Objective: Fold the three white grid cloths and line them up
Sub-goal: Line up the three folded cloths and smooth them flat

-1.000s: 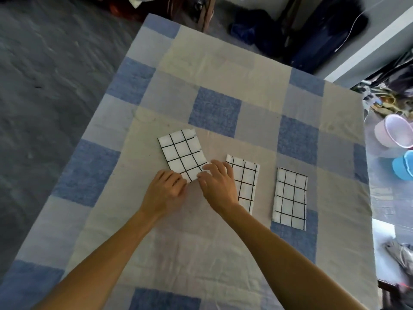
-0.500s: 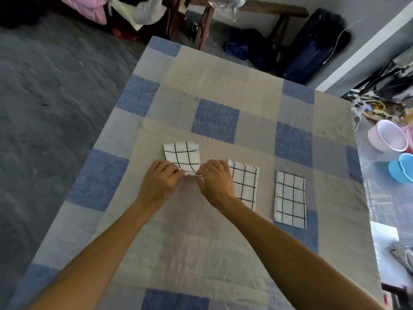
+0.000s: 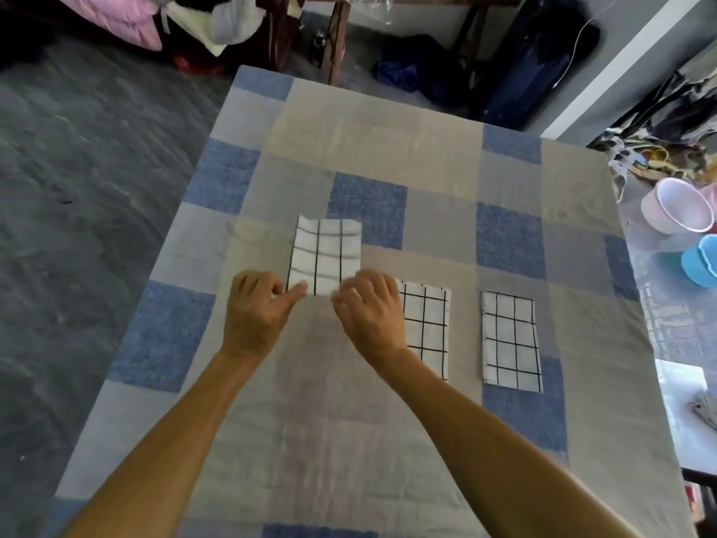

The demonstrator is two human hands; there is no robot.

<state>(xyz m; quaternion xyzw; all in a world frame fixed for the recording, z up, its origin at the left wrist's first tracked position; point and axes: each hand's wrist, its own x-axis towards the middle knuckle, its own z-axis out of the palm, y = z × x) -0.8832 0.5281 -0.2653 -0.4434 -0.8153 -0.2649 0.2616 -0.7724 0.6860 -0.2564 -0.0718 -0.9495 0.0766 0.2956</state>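
Since the earlier views, the held cloth (image 3: 325, 258) has turned from a tilted lie to a square one, and its long edges now run parallel to those of its two neighbours. It is folded and lies flat on the patchwork table cover (image 3: 388, 149), directly beyond both hands.

The left hand (image 3: 258, 310) pinches the near left corner, thumb laid on top and fingers curled. The right hand (image 3: 368, 308) has its fingers curled down at the near right corner. Motion blur hides whether they actually grip the cloth, so I cannot tell.

Judgement: folding looks complete and only alignment remains. The held cloth sits farther out than the row, so it needs drawing back toward the person until its near edge matches the others.

The middle cloth (image 3: 425, 328) lies immediately right of the right hand, its left edge partly under that wrist. The end cloth (image 3: 510, 339) lies farther right, apart from it. A backward pull risks the right wrist dragging the middle cloth out of line.

Well off to the right, beyond the table edge, stand a pink bowl (image 3: 679, 205) and a blue bowl (image 3: 702, 262), clear of the work
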